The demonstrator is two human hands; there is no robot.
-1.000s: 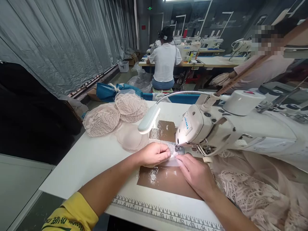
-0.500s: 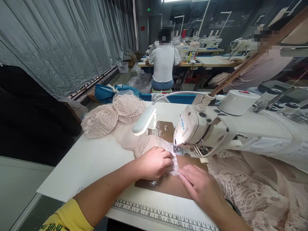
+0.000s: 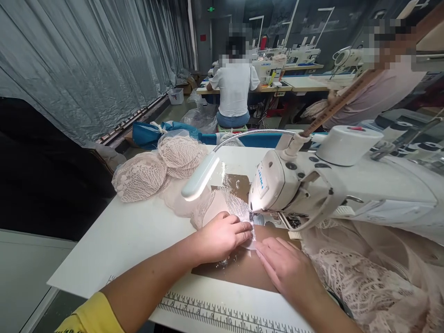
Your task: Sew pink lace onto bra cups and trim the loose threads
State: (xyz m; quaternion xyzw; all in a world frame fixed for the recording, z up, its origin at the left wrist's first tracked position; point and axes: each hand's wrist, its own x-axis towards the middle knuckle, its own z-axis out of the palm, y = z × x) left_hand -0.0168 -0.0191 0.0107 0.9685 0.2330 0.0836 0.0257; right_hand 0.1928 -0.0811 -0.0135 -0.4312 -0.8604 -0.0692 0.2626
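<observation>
Lace cups (image 3: 140, 178), stacked left of the Juki sewing machine (image 3: 275, 178); lace-trimmed cup (image 3: 215, 206), edge beneath its head; your left hand (image 3: 222, 236), pressing that cup; your right hand (image 3: 287, 263), at its near edge; pinching: cannot tell. Apparently seam-guiding; next calls for even edges.

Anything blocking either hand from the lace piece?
Nothing visible: the left hand lies on the lace piece, and the right hand is at its near edge. The sewing machine head stands beyond both hands.
</observation>
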